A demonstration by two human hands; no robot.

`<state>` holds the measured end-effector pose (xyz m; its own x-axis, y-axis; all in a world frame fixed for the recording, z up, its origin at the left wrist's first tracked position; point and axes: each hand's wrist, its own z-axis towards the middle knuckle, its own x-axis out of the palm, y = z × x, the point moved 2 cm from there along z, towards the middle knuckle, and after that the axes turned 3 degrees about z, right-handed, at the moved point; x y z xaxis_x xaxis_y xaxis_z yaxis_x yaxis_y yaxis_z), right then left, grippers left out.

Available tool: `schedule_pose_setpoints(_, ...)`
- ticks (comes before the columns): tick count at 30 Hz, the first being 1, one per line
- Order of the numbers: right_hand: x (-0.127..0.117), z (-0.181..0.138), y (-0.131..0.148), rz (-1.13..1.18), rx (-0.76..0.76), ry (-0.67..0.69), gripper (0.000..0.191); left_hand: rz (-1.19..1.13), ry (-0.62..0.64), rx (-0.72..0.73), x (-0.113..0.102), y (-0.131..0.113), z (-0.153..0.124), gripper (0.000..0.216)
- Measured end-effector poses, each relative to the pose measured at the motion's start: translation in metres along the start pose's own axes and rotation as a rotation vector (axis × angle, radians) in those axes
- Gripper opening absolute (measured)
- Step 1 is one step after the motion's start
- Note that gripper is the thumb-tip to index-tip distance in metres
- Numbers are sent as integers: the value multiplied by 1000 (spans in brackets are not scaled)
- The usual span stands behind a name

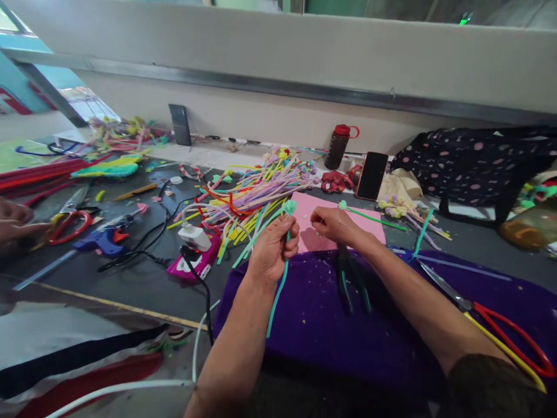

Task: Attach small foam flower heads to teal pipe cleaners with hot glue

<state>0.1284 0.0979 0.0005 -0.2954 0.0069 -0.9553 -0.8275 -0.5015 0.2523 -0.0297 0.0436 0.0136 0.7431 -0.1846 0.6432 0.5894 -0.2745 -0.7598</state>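
My left hand (273,248) is closed round a teal pipe-cleaner stem (278,290) whose curled flower head (288,205) sticks up above my thumb. My right hand (331,224) hovers just right of it, fingers pinched together over a pink sheet (369,229); what it pinches is too small to name. Both forearms lie over a purple cloth (391,325). Green-handled pliers (353,277) rest on the cloth under my right wrist.
A heap of coloured pipe cleaners (248,194) lies behind my left hand. A blue glue gun (104,238), red-handled scissors (513,334), a phone (372,175), a bottle (338,146) and a spotted bag (474,162) are around. Another person's hand (15,223) is at the far left.
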Motion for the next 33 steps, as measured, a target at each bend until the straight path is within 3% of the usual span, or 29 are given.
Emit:
schedule_pose_setpoints(4, -2, -11, -4, 273, -23, -136, 19, 7, 13, -7, 3, 1, -1, 19)
schedule_pose_setpoints(12, 6, -16, -4, 453, 56, -167, 16, 42, 6, -20, 3, 11, 2, 20)
schedule_pose_setpoints(21, -2, -18, 1, 790, 169, -133, 7, 91, -4, -15, 3, 15, 4, 20)
schedule_pose_setpoints(26, -2, -17, -3, 1020, 239, -157, 13, 127, -21, -9, 2, 18, 7, 20)
schedule_pose_setpoints(33, -10, -19, 4, 1481, 267, -78, 19, 177, -116, 32, -3, 21, 8, 22)
